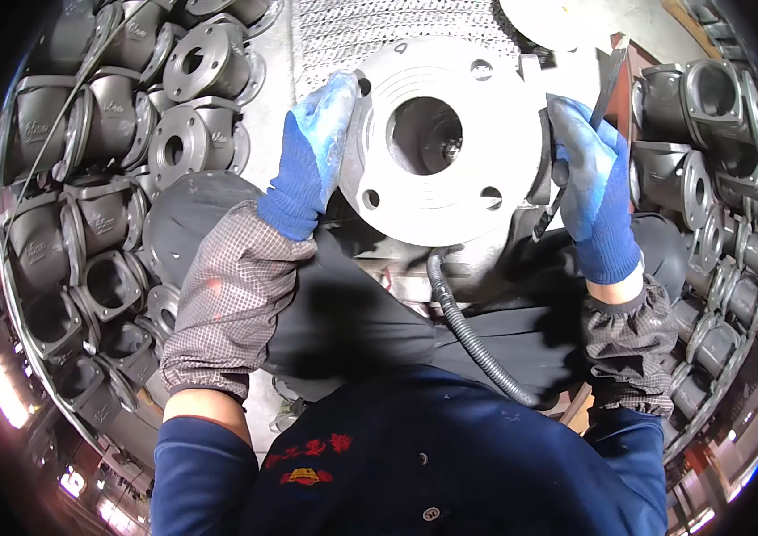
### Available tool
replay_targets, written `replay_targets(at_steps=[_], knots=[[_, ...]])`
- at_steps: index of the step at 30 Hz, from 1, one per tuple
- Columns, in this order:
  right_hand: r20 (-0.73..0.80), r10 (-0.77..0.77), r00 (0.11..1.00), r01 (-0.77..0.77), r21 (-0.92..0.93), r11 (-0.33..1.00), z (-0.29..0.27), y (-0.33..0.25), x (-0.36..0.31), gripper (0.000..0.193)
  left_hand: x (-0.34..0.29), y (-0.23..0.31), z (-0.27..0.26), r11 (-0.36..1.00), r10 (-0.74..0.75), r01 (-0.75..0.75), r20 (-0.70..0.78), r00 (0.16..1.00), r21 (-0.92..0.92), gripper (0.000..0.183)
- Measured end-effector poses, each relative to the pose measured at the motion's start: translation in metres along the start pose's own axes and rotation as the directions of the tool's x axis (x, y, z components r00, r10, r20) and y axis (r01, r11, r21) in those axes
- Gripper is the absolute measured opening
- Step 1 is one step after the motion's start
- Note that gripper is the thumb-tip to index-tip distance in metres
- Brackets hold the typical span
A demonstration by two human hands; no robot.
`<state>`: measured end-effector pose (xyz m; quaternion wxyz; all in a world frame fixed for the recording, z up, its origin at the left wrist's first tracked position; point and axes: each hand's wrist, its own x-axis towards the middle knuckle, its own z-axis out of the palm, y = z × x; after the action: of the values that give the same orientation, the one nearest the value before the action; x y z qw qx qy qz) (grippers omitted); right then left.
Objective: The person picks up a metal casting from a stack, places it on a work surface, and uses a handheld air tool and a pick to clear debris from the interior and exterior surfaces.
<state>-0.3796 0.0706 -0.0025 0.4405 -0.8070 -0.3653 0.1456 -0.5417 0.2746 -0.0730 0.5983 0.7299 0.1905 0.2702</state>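
A large pale grey flanged valve body [486,116] faces up between my knees. Its round flange has bolt holes around a dark central bore. My left hand [315,147], in a blue coated glove, grips the flange's left rim, with the fingers partly behind it. On the other side my right hand [595,170], gloved the same way, is closed around a dark, flat file-like bar [610,85]. The bar slants from the upper right to below the palm, beside the casting's right edge. Its exact kind is unclear.
Many dark flanged castings [111,210] are stacked along the left, and more castings [674,179] fill the right. A ribbed flexible hose [477,344] runs from below the valve body across my lap. Behind it lies a textured grey mat [343,36].
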Motion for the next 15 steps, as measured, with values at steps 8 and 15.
replay_targets(at_steps=[8, 15], knots=[[0.052, -0.369, 0.928, 0.372, -0.080, 0.925, 0.024, -0.029, 0.009, 0.025, -0.011, -0.017, -0.027, 0.878, -0.390, 0.372, 0.003, 0.921, -0.302, 0.041], [0.178, 0.192, 0.965, -0.252, 0.434, 0.865, 0.033, -0.051, 0.007, 0.035, -0.013, -0.010, -0.029, 0.780, -0.510, 0.469, 0.014, 0.860, -0.413, 0.040]])
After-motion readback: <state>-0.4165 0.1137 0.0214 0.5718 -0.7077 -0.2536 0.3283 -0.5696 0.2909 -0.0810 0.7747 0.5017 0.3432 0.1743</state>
